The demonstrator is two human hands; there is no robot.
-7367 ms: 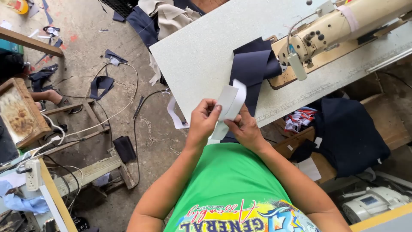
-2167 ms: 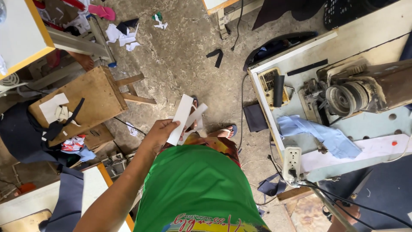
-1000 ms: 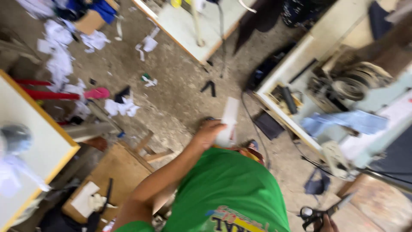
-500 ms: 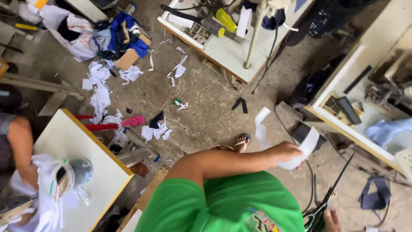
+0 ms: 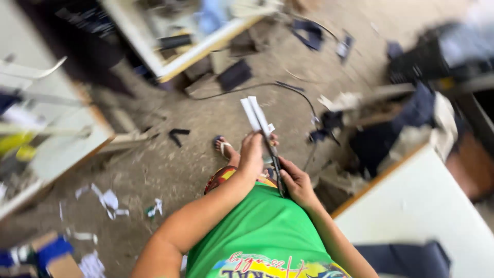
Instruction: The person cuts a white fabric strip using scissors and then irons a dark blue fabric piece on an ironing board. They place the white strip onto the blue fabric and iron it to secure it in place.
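The white table (image 5: 427,206) sits at your four o'clock, off to the side, so you work standing over the littered floor (image 5: 170,170). Your left hand (image 5: 252,154) pinches the white strips (image 5: 257,116) upright at twelve o'clock, fingers closed, holding them taut for your right hand (image 5: 297,183), curled shut around the dark scissors (image 5: 275,159).

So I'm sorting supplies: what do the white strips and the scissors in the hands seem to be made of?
White strips: likely stiff fabric or paper, matte; they stand straight above the left hand without drooping. Scissors, in the right hand: dark, slim blades, probably metal; blur hides any shine.
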